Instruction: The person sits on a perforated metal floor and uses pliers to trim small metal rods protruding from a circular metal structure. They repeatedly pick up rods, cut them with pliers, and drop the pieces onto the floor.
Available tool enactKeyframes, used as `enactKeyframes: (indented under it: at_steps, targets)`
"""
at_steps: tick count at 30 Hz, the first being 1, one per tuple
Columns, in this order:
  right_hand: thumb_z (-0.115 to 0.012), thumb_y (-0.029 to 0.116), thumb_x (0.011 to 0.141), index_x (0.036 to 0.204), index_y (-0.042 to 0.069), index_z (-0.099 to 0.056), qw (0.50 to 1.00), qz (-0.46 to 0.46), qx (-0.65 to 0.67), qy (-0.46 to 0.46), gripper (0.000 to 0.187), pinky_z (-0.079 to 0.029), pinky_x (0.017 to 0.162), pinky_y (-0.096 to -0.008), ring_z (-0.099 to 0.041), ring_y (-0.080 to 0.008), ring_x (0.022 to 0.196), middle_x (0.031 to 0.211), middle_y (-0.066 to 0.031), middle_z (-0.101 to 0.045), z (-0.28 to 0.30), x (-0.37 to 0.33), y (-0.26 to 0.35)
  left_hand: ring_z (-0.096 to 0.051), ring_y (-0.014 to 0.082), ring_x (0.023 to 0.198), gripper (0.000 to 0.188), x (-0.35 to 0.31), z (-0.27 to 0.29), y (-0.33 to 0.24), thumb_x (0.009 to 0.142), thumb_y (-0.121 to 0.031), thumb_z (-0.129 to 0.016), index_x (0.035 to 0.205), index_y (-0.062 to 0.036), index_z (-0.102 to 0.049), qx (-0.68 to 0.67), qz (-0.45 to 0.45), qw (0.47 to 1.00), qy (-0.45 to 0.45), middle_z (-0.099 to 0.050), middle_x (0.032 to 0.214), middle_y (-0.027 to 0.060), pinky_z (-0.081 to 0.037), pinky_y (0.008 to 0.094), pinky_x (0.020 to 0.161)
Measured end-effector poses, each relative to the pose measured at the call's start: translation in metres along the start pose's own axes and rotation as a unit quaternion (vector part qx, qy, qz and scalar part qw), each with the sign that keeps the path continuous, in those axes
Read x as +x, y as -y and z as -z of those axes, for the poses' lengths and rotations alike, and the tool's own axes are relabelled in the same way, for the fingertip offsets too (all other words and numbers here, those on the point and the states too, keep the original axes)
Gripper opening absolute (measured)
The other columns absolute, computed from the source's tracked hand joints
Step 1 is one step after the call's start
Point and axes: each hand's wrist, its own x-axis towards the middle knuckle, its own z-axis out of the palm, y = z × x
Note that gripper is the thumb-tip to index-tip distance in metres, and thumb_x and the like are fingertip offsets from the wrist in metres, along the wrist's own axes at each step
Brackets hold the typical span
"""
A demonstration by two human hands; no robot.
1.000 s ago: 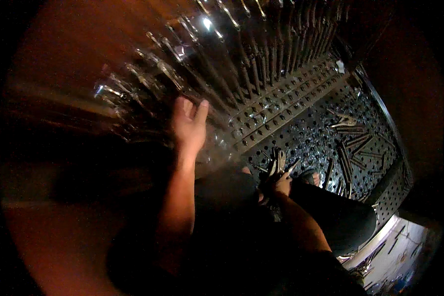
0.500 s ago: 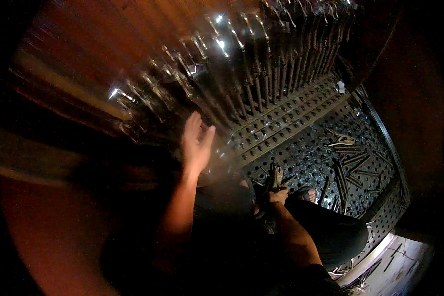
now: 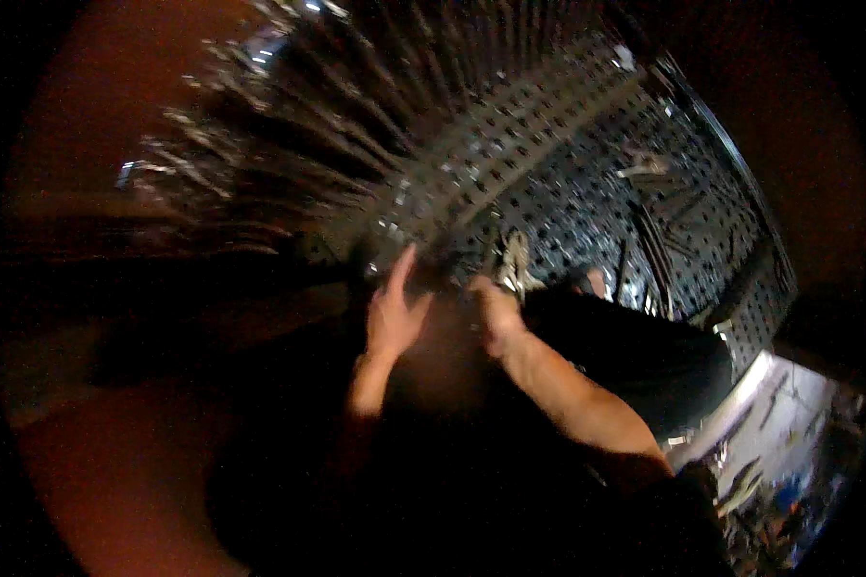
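Head view, dim and blurred: the left hand [image 3: 394, 313] is spread open, fingers up toward the long metal tools [image 3: 356, 125] hanging on the perforated rack [image 3: 510, 144], easy to reach. The right hand [image 3: 496, 313] looks curled just beside it; what it grips, I cannot tell.

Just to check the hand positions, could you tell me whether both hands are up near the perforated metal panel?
Yes, the left hand and the right hand are both raised beside the lower edge of the perforated panel.
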Motion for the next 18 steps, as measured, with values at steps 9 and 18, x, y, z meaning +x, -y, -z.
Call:
enactKeyframes:
  at_steps: [9, 18]
  targets:
    - [-0.067, 0.037, 0.092, 0.135, 0.0, -0.052, 0.973, 0.11, -0.104, 0.174, 0.059, -0.043, 0.099, -0.0373, -0.052, -0.0248, 0.114, 0.128, -0.0138, -0.054, -0.038, -0.175, 0.047, -0.042, 0.0358, 0.141, 0.087, -0.019, -0.025, 0.006, 0.083, -0.013, -0.075, 0.156, -0.0027, -0.029, 0.006, -0.153, 0.984, -0.087, -0.039, 0.156, 0.0204, -0.038, 0.0452, 0.114]
    - [-0.048, 0.048, 0.105, 0.138, -0.003, -0.048, 0.925, 0.193, -0.169, 0.28, 0.061, -0.049, 0.09, -0.0323, -0.06, -0.018, 0.1, 0.117, -0.0138, -0.061, -0.029, -0.144, 0.007, -0.042, 0.0364, 0.141, 0.063, -0.024, -0.017, 0.003, 0.099, -0.023, -0.056, 0.15, 0.0039, -0.032, -0.123, -0.115, 0.98, -0.105, -0.043, 0.151, 0.0245, -0.035, 0.0472, 0.118]
